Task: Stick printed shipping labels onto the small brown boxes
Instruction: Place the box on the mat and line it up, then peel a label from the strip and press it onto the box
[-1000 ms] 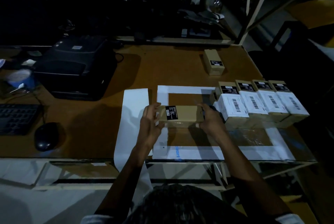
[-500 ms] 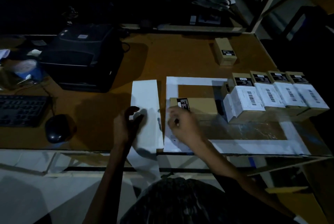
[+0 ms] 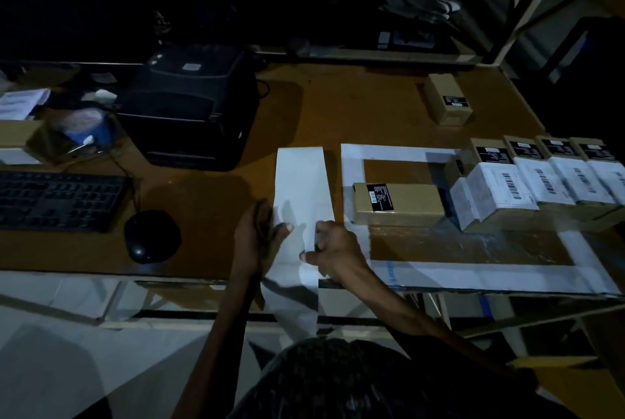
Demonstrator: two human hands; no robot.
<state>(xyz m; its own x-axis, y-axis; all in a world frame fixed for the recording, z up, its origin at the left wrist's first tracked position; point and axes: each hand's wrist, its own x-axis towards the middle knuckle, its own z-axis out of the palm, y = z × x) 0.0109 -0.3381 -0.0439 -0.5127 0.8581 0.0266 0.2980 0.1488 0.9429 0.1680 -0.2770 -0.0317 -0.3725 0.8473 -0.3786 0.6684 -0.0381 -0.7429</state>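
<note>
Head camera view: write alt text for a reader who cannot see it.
Both hands, left hand and right hand, work at a white label strip hanging over the edge of a dim brown desk. Just right lies an unlabelled brown box, then a row of labelled boxes; a black label printer, keyboard and mouse sit left.

Six brown boxes [image 3: 399, 204], one label strip [image 3: 302, 188]

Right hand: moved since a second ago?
Yes. The right hand left the brown box and went left onto the label strip, beside the left hand.
</note>
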